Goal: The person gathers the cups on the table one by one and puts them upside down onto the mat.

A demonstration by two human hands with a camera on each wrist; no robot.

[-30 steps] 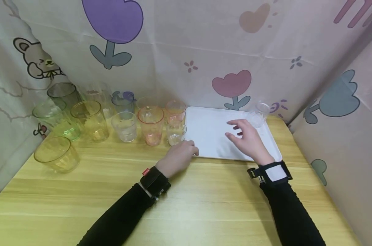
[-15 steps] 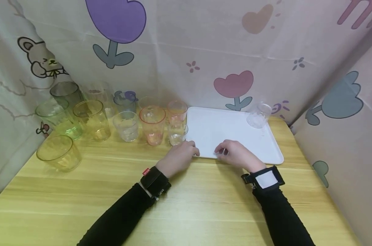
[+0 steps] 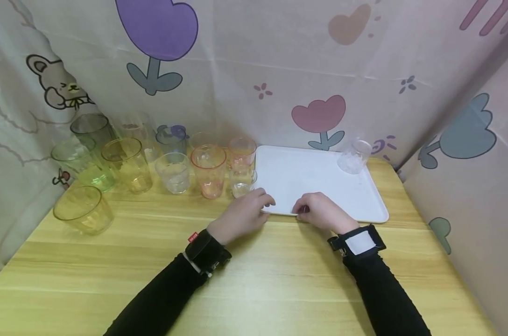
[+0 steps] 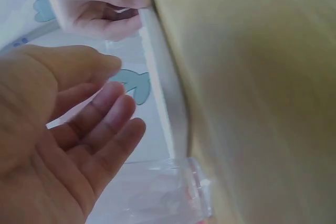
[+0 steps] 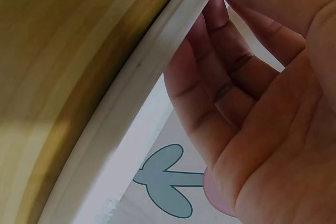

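Observation:
A white rectangular tray (image 3: 304,172) lies on the table, a clear glass (image 3: 351,161) at its far right corner. My right hand (image 3: 321,211) pinches the tray's near rim; in the right wrist view its thumb and fingers (image 5: 202,98) meet at that edge. By the tray's near left corner is my left hand (image 3: 242,215). The left wrist view shows its fingers (image 4: 113,145) apart and gently bent, with nothing between them. Just beyond it stands a small clear glass mug (image 3: 240,179). Close by are an orange-rimmed tumbler (image 3: 208,172) and a pink glass (image 3: 242,151).
Several more glasses crowd the back left: a clear one (image 3: 174,173), a blue-grey one (image 3: 171,140), an amber one (image 3: 128,165) and a green one (image 3: 86,163). A wide yellow glass (image 3: 83,212) stands nearer the left edge. A printed curtain (image 3: 237,60) hangs behind the table.
My right hand has come from above the tray down and left to its near rim. My left hand has just loosened at the corner, drawing slightly back with its fingers parting.

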